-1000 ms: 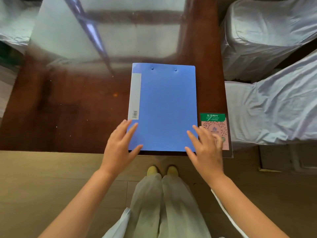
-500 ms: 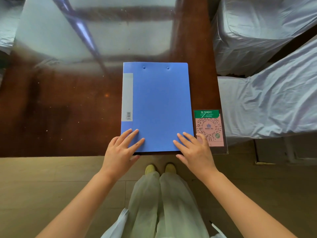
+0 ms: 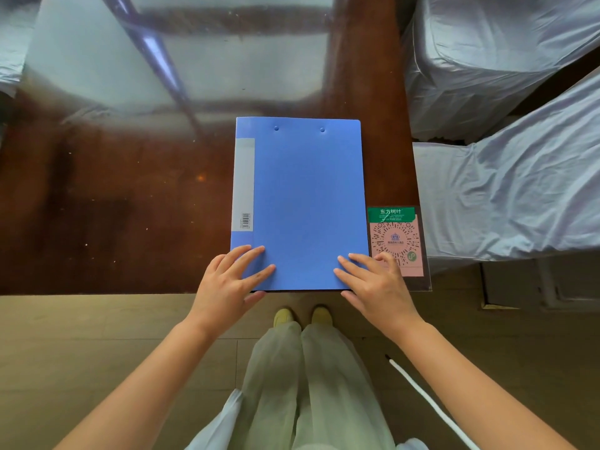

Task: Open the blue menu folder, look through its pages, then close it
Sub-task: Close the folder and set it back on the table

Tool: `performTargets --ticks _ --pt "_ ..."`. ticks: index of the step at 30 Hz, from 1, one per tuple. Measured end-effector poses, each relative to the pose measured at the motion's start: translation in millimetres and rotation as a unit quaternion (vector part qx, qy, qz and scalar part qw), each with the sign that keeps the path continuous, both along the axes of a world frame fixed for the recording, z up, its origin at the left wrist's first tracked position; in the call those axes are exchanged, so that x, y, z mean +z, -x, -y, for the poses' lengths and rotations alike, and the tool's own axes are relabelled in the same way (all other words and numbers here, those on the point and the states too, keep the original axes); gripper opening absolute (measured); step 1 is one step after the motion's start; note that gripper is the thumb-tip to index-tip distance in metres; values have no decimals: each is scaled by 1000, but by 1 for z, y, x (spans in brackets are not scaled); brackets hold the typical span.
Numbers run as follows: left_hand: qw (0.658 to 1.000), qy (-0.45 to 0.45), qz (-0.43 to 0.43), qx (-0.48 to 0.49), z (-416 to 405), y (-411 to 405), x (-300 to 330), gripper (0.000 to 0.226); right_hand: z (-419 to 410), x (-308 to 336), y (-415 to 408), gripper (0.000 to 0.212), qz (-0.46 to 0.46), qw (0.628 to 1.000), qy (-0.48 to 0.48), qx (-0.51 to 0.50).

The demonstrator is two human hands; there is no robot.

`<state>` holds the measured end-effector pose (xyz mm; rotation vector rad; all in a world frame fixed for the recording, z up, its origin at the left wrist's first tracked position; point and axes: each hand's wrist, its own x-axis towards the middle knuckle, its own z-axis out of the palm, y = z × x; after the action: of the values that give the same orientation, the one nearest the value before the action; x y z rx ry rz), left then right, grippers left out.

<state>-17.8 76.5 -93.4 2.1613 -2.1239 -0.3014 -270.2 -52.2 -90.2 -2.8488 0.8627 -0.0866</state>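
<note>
The blue menu folder (image 3: 302, 196) lies closed and flat on the dark wooden table (image 3: 113, 206), its near edge at the table's front edge. A pale label strip runs along its left side. My left hand (image 3: 229, 282) rests with spread fingers on the folder's near left corner, thumb at the near edge. My right hand (image 3: 373, 284) lies with spread fingers over the near right corner, partly over the card beside it. Neither hand grips anything.
A pink QR-code card (image 3: 397, 241) with a green header lies right of the folder. Two chairs in white covers (image 3: 506, 177) stand close on the right. The table top is glossy and reflects light. Below are my legs and a wooden floor (image 3: 81, 345).
Both hands moved in from beside the folder's near corners and settled flat onto them. The folder has stayed closed and in place.
</note>
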Motion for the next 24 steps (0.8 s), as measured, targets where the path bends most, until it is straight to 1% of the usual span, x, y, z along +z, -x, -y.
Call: performTargets --ticks 9,24 --pt "1000 12 -4 -11 1 -2 -2 53 9 -1 5 41 25 999 -16 25" --pt "998 48 22 -33 -1 -2 -6 42 13 -7 8 34 46 998 -17 48"
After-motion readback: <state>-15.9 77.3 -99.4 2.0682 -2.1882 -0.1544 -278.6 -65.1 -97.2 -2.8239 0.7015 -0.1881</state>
